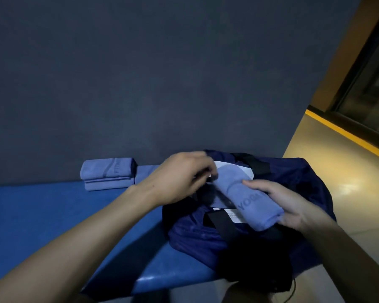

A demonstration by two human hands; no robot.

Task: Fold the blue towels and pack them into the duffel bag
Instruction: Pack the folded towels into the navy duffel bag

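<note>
We see a blue bench (53, 215) bearing a navy duffel bag (293, 193) at its right end. Over its opening our right hand (293, 206) grips a folded blue towel (245, 197); our left hand (179, 178) pinches the bag's rim. Two folded towels (107, 176) lie stacked behind.

The bag (239, 226) lies on the right end of the bench (53, 215), before the wall (140, 73). A folded towel (247, 200) is over the bag's opening, between the left hand (179, 178) and right hand (293, 206). Two more towels (107, 177) are stacked to the left, against the wall.
</note>
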